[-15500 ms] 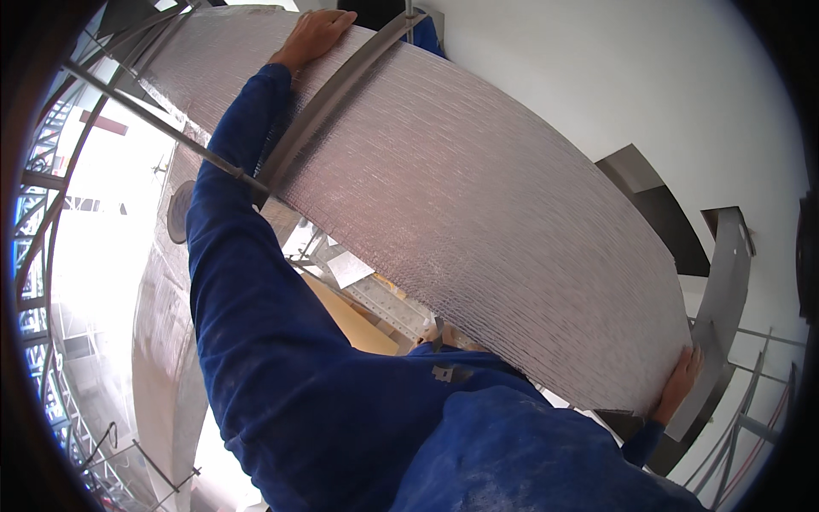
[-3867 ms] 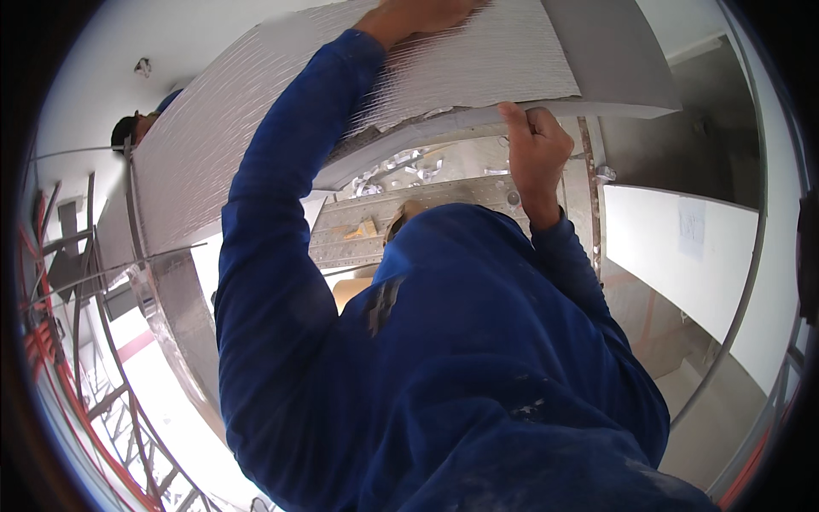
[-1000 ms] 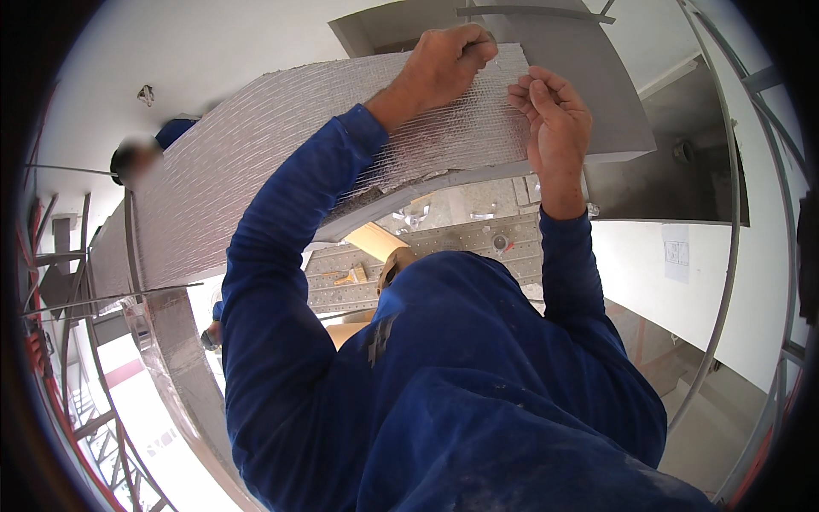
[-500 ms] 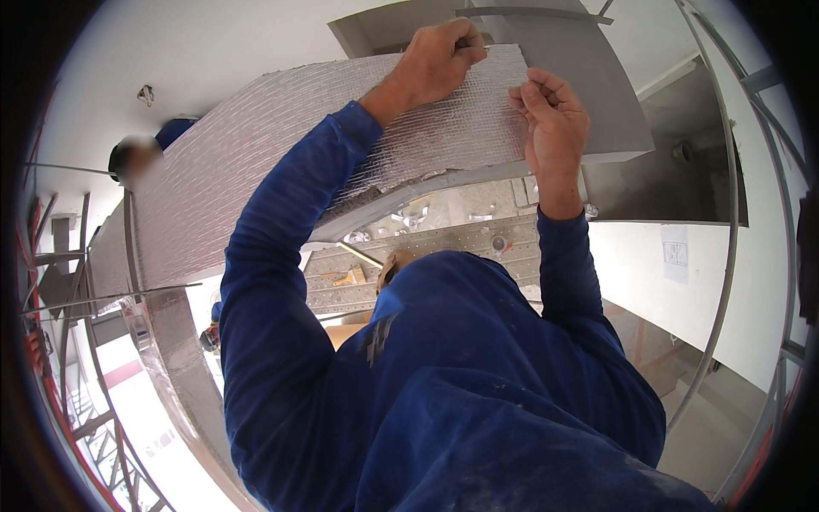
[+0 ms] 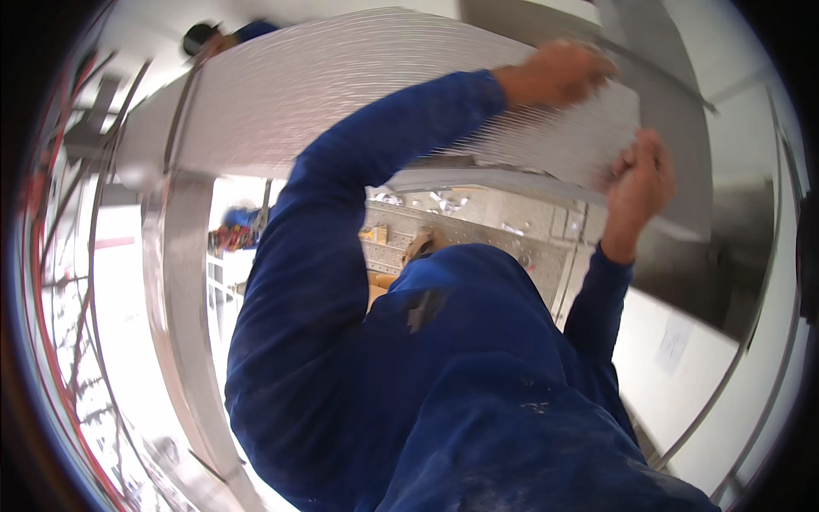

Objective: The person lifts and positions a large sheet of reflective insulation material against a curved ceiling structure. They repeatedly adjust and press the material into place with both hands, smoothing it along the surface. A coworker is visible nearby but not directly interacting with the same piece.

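A long silver foil-faced insulation sheet (image 5: 341, 85) with a woven, ribbed surface covers a grey duct (image 5: 674, 162) in front of me. My left hand (image 5: 559, 75) is over the sheet's far edge near its right end, fingers curled and closed, blurred by motion. At the sheet's right end edge is my right hand (image 5: 641, 183), its thumb and fingers drawn together. Whatever either hand pinches is too small or smeared to make out. Below the near edge of the sheet, torn grey insulation shows.
Another person's dark cap (image 5: 201, 38) shows behind the sheet at far left. Below lies a perforated metal platform (image 5: 478, 235) with a yellow-handled brush (image 5: 375, 233) and foil scraps. Metal rods stand at left; a curved pole (image 5: 725, 375) is at right. A second worker is partly visible lower left.
My view has turned, so the sheet, duct and platform appear shifted and tilted. Both hands show farther right in the picture, still by the sheet's right end. The left hand is now blurred.
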Available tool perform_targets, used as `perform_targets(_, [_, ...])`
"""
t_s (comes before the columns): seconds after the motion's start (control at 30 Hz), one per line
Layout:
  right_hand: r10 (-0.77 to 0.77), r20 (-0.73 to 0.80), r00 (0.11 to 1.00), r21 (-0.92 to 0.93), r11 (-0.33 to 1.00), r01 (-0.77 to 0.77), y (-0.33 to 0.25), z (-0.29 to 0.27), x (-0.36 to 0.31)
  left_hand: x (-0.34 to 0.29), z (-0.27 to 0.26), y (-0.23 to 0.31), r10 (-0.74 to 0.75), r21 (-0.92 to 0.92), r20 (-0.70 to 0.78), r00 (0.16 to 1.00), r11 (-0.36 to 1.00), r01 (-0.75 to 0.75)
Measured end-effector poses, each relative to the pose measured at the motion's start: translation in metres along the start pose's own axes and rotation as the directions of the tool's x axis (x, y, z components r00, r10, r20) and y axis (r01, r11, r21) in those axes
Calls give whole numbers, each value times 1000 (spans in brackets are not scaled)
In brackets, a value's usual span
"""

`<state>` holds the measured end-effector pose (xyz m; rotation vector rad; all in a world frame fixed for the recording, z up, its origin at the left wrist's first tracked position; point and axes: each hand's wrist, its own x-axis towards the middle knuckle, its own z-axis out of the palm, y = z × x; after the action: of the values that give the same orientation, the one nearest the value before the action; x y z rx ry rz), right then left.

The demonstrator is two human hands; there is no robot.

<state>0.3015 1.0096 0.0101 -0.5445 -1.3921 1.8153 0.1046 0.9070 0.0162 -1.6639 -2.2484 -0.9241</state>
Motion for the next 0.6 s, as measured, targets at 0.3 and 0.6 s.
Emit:
perform_targets(0.3, [-107, 157, 982, -384, 909, 160, -6, 14, -4, -85, -46, -25, 1, 412, 7, 1000, 911, -3])
perform_targets(0.6, [-100, 246, 964, -510, 832, 216, -8, 17, -9, -236, -173, -110, -543, 605, -204, 815, 584, 541])
